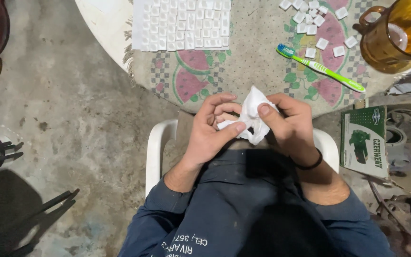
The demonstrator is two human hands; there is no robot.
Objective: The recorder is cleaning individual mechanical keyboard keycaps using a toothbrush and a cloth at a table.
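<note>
Concrete floor (72, 119), white cloth (252, 114) pinched between fingers of left hand (210, 131), right hand (288, 126)

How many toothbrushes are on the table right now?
1. A green and white toothbrush with a blue head lies on the table's patterned cloth, right of centre, beside loose white keycaps.

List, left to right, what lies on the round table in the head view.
Sheet of white keys laid in rows → loose white keys → green and white toothbrush → amber glass jug, all on the watermelon-print cloth. The toothbrush runs under the loose keys, so those two partly share a span.
</note>
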